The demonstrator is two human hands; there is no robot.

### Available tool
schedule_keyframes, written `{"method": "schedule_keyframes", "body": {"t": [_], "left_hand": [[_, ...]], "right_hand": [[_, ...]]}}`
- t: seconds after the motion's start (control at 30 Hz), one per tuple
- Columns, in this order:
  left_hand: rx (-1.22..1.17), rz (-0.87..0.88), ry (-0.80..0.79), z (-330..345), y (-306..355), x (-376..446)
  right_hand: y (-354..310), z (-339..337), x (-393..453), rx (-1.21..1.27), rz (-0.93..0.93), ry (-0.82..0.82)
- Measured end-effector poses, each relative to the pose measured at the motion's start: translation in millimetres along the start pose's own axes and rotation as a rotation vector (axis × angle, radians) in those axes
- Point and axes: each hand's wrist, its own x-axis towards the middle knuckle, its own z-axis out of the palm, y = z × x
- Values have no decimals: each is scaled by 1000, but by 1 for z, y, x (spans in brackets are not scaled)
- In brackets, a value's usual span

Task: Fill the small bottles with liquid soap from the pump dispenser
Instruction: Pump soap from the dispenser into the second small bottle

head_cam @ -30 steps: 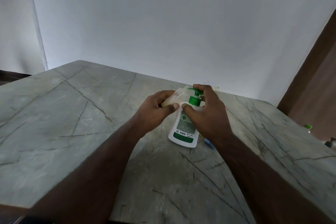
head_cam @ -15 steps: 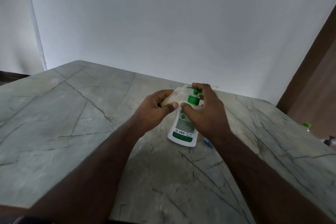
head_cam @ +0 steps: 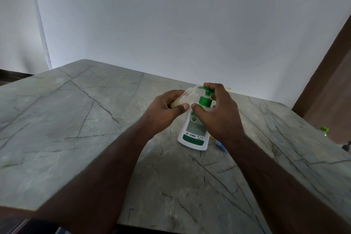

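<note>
A white pump dispenser [head_cam: 194, 129] with a green pump head and green band stands on the grey marble table [head_cam: 76, 119]. My right hand [head_cam: 218, 114] is curled round its neck, with fingers on top of the green pump. My left hand [head_cam: 163, 112] grips a small clear bottle [head_cam: 187, 96], tilted so its open mouth sits right at the pump's spout. Pale yellowish soap shows in the bottle's lower part, mostly hidden by my fingers.
A small blue thing [head_cam: 220, 144] lies on the table behind my right wrist, mostly hidden. A green-capped bottle [head_cam: 324, 131] stands beyond the table's right edge, near a brown door. A white wall rises close behind the table's far edge.
Both hands, the small bottle and the dispenser stay in the same hold. Only the camera has shifted slightly.
</note>
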Motion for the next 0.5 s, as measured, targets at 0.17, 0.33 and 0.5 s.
{"method": "schedule_keyframes", "body": {"t": [0.17,0.33,0.5], "left_hand": [[-4,2,-5,0,0,0],[-4,7,-9,0,1,0],[3,-2,-1,0,1,-1]], "right_hand": [[1,-3,1,-24,-5,-32],[2,-3,5,-26,-11,-26],[1,1,-2,27,25,-11]]}}
